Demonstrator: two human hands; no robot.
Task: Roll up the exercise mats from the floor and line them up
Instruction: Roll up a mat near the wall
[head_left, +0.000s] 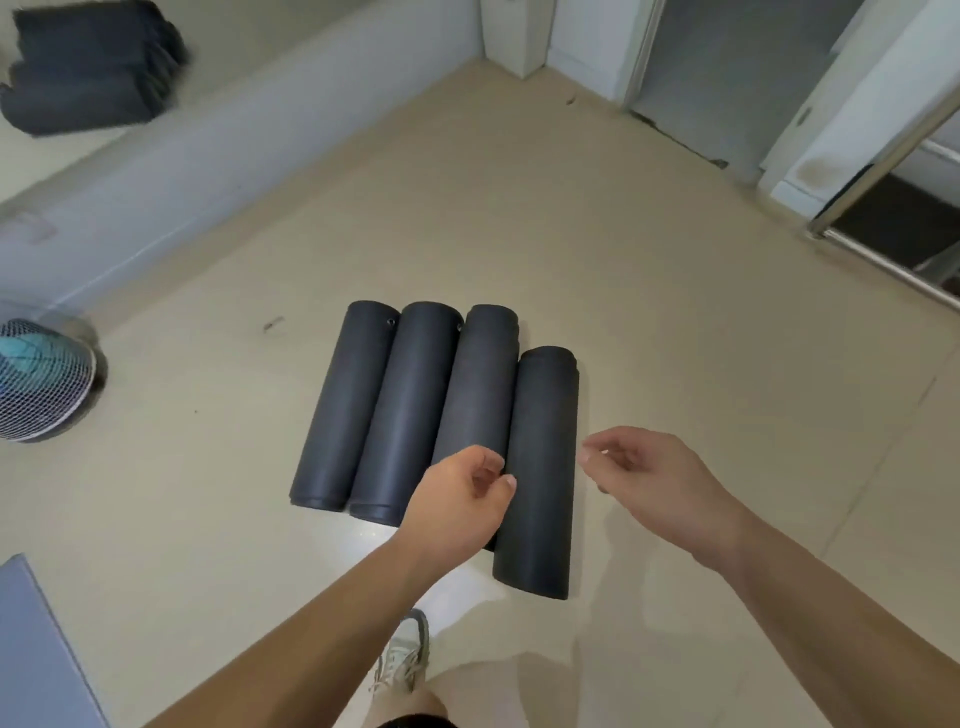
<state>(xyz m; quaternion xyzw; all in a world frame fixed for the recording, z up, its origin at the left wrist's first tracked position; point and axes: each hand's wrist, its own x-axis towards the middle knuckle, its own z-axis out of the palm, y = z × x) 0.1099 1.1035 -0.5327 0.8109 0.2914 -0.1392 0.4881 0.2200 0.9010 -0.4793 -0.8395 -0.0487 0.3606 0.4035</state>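
Four rolled exercise mats (410, 410) side by side on the floor (675, 338). Just left of the rightmost mat (543, 441), left hand (462, 499) loosely curled, empty. Just right of it, right hand (649, 478) likewise.

Nothing legible anywhere: no text, label, brand, number or sign. Only a pale patch (32, 228) on the wall (156, 156), well to the left of the fingers (506, 482) of the left hand (460, 501) and farther off, too blurred to tell as lettering.
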